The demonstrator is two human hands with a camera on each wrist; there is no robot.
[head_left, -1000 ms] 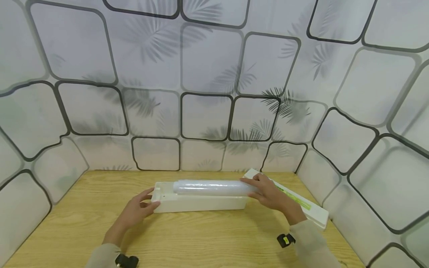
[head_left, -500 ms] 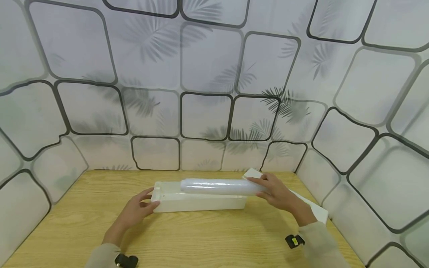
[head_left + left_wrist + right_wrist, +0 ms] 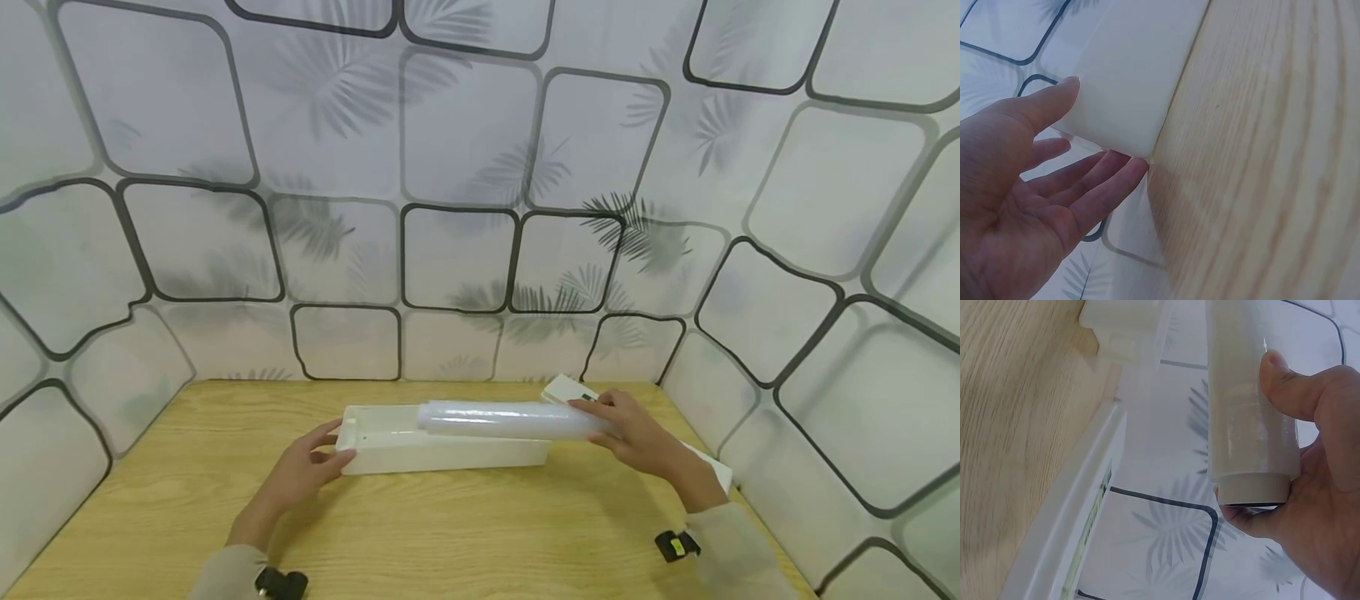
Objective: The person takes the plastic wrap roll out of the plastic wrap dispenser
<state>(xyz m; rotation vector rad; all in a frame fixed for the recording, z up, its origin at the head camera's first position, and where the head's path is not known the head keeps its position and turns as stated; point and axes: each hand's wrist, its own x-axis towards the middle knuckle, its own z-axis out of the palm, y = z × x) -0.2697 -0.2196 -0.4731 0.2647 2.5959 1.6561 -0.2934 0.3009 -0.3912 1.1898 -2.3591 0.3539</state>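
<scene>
My right hand [image 3: 636, 435] holds a roll of clear cling film [image 3: 510, 419] near its right end. In the right wrist view the thumb lies along the film [image 3: 1250, 419] and the fingers go behind it, by the cardboard core end. The roll hangs level over a long white open-topped box [image 3: 450, 458], its right end reaching past the box. At the box's left end my left hand [image 3: 300, 471] grips the corners, thumb in front and fingers behind. The left wrist view shows the thumb and fingertips against the plain box wall [image 3: 1129, 75].
A long white lid [image 3: 566, 389] with a green label strip [image 3: 1088, 544] lies slanted at the right, partly behind my right arm. Beneath everything is a wood-grain table [image 3: 420, 533]. Patterned fabric walls [image 3: 450, 267] stand behind and at both sides.
My right hand has moved right with the cling film roll, so its left end has shifted along the box and more of the inside shows. My left hand stays in place.
</scene>
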